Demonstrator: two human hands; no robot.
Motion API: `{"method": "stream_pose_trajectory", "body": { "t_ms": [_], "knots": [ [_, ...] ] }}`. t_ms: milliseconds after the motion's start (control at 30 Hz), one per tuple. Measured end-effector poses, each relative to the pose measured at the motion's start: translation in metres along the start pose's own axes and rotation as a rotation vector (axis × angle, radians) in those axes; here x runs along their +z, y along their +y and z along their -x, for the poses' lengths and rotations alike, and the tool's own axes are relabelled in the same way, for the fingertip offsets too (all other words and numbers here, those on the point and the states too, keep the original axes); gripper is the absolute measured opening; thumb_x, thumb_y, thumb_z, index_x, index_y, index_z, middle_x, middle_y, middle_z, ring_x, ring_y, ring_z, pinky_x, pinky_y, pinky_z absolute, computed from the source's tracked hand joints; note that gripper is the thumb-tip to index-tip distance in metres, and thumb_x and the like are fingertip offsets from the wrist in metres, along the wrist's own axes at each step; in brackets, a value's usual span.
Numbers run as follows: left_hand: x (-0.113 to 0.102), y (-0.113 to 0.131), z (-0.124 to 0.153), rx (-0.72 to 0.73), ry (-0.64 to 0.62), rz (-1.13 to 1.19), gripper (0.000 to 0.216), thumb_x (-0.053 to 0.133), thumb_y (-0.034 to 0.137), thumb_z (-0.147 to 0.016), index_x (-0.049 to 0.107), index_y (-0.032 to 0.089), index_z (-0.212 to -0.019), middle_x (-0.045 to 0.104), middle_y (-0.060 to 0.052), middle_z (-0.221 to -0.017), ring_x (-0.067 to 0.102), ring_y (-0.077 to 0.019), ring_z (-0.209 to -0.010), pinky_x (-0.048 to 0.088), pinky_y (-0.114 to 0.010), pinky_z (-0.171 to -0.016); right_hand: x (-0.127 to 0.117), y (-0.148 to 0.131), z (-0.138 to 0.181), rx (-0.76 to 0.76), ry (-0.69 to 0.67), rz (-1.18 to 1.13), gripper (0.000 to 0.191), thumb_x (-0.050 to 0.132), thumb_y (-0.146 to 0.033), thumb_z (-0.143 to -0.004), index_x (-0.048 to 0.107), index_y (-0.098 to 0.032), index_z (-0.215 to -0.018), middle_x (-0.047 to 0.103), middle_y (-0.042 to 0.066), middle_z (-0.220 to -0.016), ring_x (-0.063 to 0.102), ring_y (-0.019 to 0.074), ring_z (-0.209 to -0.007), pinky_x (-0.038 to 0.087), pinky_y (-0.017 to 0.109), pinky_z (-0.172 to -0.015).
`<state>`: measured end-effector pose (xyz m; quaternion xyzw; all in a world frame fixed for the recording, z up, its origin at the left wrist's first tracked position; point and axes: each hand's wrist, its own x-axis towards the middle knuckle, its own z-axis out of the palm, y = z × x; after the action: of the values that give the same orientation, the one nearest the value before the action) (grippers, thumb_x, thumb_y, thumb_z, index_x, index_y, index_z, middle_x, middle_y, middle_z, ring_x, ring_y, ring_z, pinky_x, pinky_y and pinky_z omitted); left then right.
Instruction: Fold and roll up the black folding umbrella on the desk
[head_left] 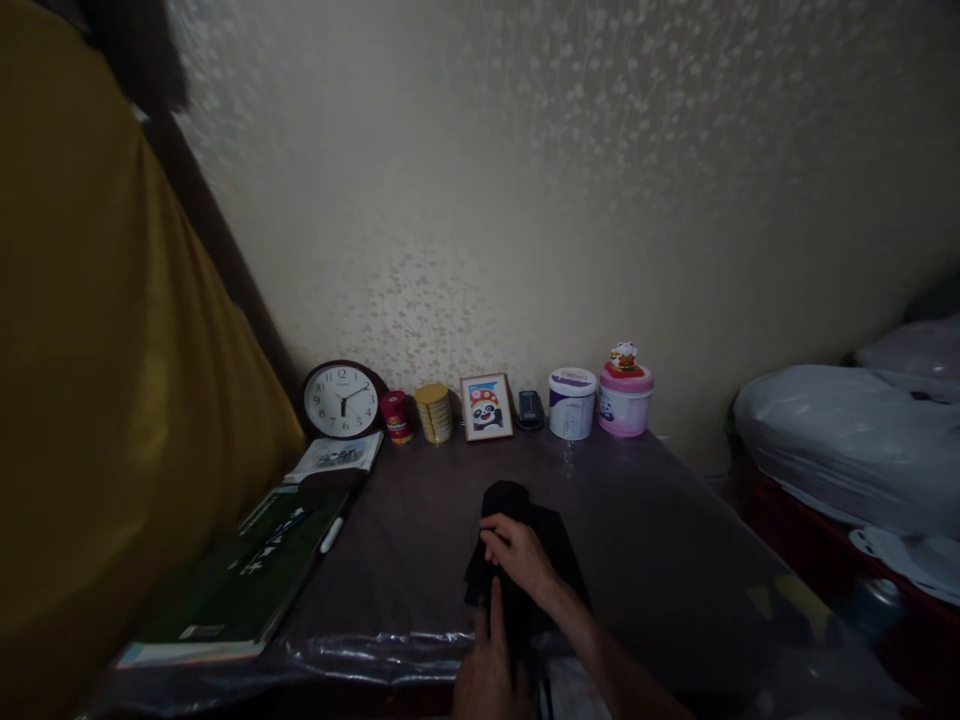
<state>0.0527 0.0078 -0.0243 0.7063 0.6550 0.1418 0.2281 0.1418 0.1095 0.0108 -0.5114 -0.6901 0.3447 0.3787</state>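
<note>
A piece of black cloth (559, 545), folded or bunched, lies near the front edge of the table; its kind is hard to tell in the dim light. Over its upper left part is my right hand (517, 555), thumb and fingers pinched together. Whatever is between those fingertips is too small and dark to make out. My left hand (491, 670) comes in from the bottom edge, below the right one. Its index finger and a neighbouring finger stretch forward onto the near part of the cloth, while its other fingers are mostly hidden.
Against the wall stand a clock (341, 400), a red canister (397, 417), a yellow tin (434, 413), a framed panda picture (487, 408), a dark device (529, 409), a white tub (572, 405) and a pink-lidded tub (625, 405). Green books (247, 565) and a white marker (331, 535) lie left.
</note>
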Motion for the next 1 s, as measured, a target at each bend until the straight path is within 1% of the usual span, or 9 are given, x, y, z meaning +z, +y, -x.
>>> {"method": "stream_pose_trajectory", "body": {
  "t_ms": [133, 267, 400, 500, 633, 800, 900, 933, 1000],
  "knots": [
    [0.001, -0.003, -0.003, -0.022, -0.049, 0.011, 0.076, 0.038, 0.012, -0.072, 0.003, 0.011, -0.139, 0.019, -0.020, -0.144, 0.059, -0.0221, -0.100, 0.045, -0.026, -0.076, -0.011, 0.014, 0.025, -0.254, 0.201, 0.203, 0.026, 0.038, -0.027, -0.087, 0.064, -0.022, -0.089, 0.065, 0.005, -0.096, 0.057, 0.0170, -0.094, 0.041, 0.033, -0.088],
    [0.001, -0.006, -0.006, -0.032, -0.088, 0.037, 0.077, 0.038, 0.007, -0.070, 0.003, 0.010, -0.139, 0.019, -0.018, -0.144, 0.058, -0.0191, -0.101, 0.044, -0.022, -0.078, -0.011, 0.043, 0.010, -0.345, 0.155, 0.312, 0.032, 0.036, -0.027, -0.088, 0.058, -0.021, -0.111, 0.056, 0.006, -0.121, 0.043, 0.0191, -0.118, 0.034, 0.039, -0.099],
    [0.004, -0.010, -0.008, -0.029, -0.079, 0.045, 0.077, 0.038, 0.009, -0.071, 0.004, 0.011, -0.139, 0.019, -0.017, -0.145, 0.058, -0.0193, -0.103, 0.044, -0.022, -0.079, -0.015, 0.065, -0.035, -0.342, 0.100, 0.408, 0.036, 0.032, -0.029, -0.089, 0.053, -0.021, -0.118, 0.051, 0.005, -0.127, 0.039, 0.0184, -0.123, 0.031, 0.041, -0.102],
    [0.007, -0.012, -0.008, -0.035, -0.080, 0.036, 0.080, 0.040, 0.010, -0.069, 0.001, 0.009, -0.139, 0.018, -0.017, -0.145, 0.060, -0.0198, -0.098, 0.045, -0.022, -0.076, -0.023, 0.069, -0.062, -0.244, 0.122, 0.503, 0.038, 0.032, -0.028, -0.089, 0.051, -0.019, -0.120, 0.050, 0.008, -0.129, 0.041, 0.0196, -0.121, 0.032, 0.042, -0.100],
    [0.011, -0.014, -0.008, -0.011, -0.051, 0.067, 0.079, 0.039, 0.011, -0.068, 0.004, 0.003, -0.138, 0.020, -0.018, -0.144, 0.058, -0.0195, -0.101, 0.042, -0.022, -0.081, -0.021, 0.058, -0.058, -0.230, 0.200, 0.547, 0.040, 0.032, -0.028, -0.089, 0.046, -0.016, -0.125, 0.043, 0.011, -0.133, 0.037, 0.0205, -0.124, 0.026, 0.043, -0.104],
    [0.013, -0.015, -0.007, 0.000, -0.002, 0.132, 0.076, 0.040, 0.016, -0.069, 0.011, -0.003, -0.136, 0.025, -0.021, -0.141, 0.050, -0.0219, -0.112, 0.039, -0.024, -0.088, 0.004, 0.022, -0.001, -0.369, -0.115, 0.448, 0.036, 0.029, -0.029, -0.091, 0.063, -0.023, -0.102, 0.063, 0.003, -0.112, 0.040, 0.0169, -0.122, 0.018, 0.042, -0.106],
    [0.013, -0.016, -0.006, -0.028, -0.009, 0.154, 0.074, 0.042, 0.017, -0.070, 0.015, 0.003, -0.137, 0.030, -0.018, -0.140, 0.051, -0.0211, -0.111, 0.040, -0.024, -0.087, 0.008, -0.002, 0.027, -0.409, -0.342, 0.326, 0.040, 0.028, -0.030, -0.092, 0.067, -0.023, -0.087, 0.070, 0.001, -0.087, 0.058, 0.0137, -0.098, 0.028, 0.033, -0.102],
    [0.013, -0.016, -0.006, -0.038, -0.021, 0.151, 0.073, 0.041, 0.018, -0.070, 0.016, 0.003, -0.137, 0.031, -0.019, -0.140, 0.052, -0.0212, -0.110, 0.041, -0.025, -0.085, 0.006, -0.007, 0.032, -0.411, -0.368, 0.262, 0.041, 0.028, -0.031, -0.092, 0.067, -0.023, -0.087, 0.070, 0.000, -0.086, 0.060, 0.0122, -0.092, 0.033, 0.029, -0.098],
    [0.012, -0.015, -0.006, -0.035, -0.022, 0.142, 0.073, 0.041, 0.016, -0.070, 0.015, 0.002, -0.136, 0.029, -0.019, -0.140, 0.051, -0.0212, -0.111, 0.041, -0.025, -0.085, 0.000, -0.011, 0.038, -0.385, -0.280, 0.176, 0.039, 0.027, -0.030, -0.092, 0.066, -0.022, -0.094, 0.068, 0.001, -0.093, 0.058, 0.0122, -0.095, 0.037, 0.027, -0.093]
  ]
}}
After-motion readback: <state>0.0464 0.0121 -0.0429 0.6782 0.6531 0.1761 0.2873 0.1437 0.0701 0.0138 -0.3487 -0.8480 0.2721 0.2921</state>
